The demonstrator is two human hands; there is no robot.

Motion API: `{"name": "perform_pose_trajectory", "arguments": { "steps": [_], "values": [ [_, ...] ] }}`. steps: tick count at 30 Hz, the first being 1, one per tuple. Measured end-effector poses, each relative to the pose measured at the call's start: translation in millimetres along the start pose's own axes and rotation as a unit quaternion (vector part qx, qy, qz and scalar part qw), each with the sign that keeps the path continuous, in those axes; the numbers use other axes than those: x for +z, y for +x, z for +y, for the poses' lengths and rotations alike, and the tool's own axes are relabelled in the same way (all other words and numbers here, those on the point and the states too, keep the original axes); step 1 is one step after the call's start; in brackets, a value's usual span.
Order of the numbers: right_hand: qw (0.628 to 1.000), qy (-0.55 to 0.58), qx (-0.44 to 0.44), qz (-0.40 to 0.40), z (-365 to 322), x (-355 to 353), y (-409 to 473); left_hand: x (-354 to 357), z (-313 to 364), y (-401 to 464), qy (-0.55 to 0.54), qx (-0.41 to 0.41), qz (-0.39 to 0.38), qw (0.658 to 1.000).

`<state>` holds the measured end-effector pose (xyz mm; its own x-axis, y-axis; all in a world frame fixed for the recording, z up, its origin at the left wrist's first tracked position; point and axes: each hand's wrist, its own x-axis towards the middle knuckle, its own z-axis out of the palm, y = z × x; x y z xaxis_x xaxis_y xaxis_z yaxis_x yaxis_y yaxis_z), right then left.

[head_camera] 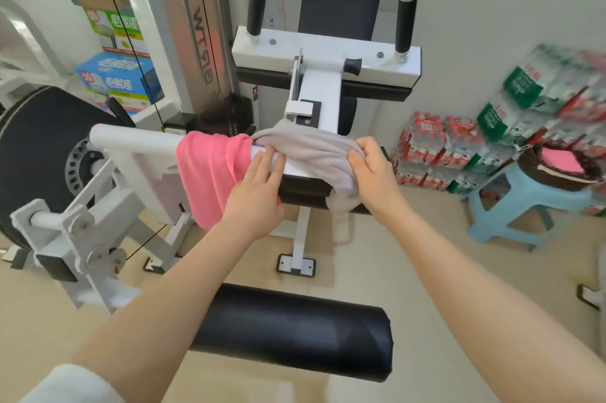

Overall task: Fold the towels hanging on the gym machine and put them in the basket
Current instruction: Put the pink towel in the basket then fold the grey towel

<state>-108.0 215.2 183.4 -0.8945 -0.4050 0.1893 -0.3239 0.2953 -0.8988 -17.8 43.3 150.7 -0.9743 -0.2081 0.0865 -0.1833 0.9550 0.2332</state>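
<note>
A grey towel [311, 153] is draped over the white bar [131, 138] of the gym machine, beside a pink towel [206, 173] hanging to its left. My right hand [373, 173] grips the grey towel's right side, fingers curled into the cloth. My left hand [259, 189] lies with straight fingers on the bar at the gap between the two towels, fingertips at the grey towel's left edge. A dark basket [537, 173] holding a folded pink towel [562, 161] stands on a blue stool [524, 206] at the right.
A black padded roller [295, 330] lies just below my arms. The machine's seat back [339, 2] and two black handles stand behind the bar. Packs of bottled water [436, 147] are stacked against the right wall. Cardboard boxes [118, 81] sit at the left.
</note>
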Motion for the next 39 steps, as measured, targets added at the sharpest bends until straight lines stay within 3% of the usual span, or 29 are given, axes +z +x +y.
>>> {"name": "perform_pose_trajectory", "arguments": {
  "steps": [2, 5, 9, 11, 13, 15, 18, 21, 24, 26, 29, 32, 39],
  "values": [
    [0.981, 0.171, 0.085, 0.011, 12.0, -14.4, -15.2, -0.6, 3.7, 0.9, 0.006, -0.009, -0.01, 1.0],
    [0.879, 0.416, 0.235, -0.008, 33.9, -39.2, -47.2, -4.2, 2.2, 0.4, 0.01, -0.003, -0.015, 1.0],
    [0.804, 0.522, 0.284, -0.02, 48.3, -69.1, -94.6, -7.8, 15.7, -0.5, -0.058, -0.048, 0.007, 0.997],
    [0.816, 0.493, 0.298, -0.046, 46.8, -84.9, -112.7, -10.7, 35.4, -8.8, -0.132, -0.095, 0.062, 0.985],
    [0.871, 0.398, 0.28, -0.069, 47.9, -97.9, -123.8, -11.9, 57.6, -23.9, -0.148, -0.108, 0.131, 0.974],
    [0.926, 0.293, 0.224, -0.079, 47.1, -106.9, -133.4, -9.6, 82.3, -44.7, -0.169, -0.094, 0.192, 0.962],
    [0.963, 0.183, 0.15, -0.13, 40.2, -118.0, -152.9, -5.7, 125.4, -72.5, -0.243, -0.016, 0.231, 0.942],
    [0.953, 0.192, 0.129, -0.194, 40.6, -132.6, -175.4, 4.3, 166.0, -95.1, -0.259, 0.108, 0.155, 0.947],
    [0.941, 0.232, 0.113, -0.217, 46.1, -149.4, -195.4, 18.8, 196.5, -121.0, -0.308, 0.146, 0.0, 0.94],
    [0.94, 0.242, 0.112, -0.211, 54.6, -158.7, -204.7, 29.8, 207.6, -136.9, -0.385, 0.135, -0.086, 0.909],
    [0.938, 0.228, 0.107, -0.238, 62.5, -163.2, -217.7, 40.8, 214.5, -156.5, -0.51, 0.097, -0.176, 0.836],
    [0.934, 0.228, 0.125, -0.244, 65.0, -157.8, -228.7, 47.6, 216.2, -170.9, -0.56, 0.052, -0.245, 0.79],
    [0.917, 0.296, 0.169, -0.205, 52.2, -140.3, -233.4, 42.8, 210.7, -190.6, -0.498, 0.016, -0.194, 0.845]
  ]
}}
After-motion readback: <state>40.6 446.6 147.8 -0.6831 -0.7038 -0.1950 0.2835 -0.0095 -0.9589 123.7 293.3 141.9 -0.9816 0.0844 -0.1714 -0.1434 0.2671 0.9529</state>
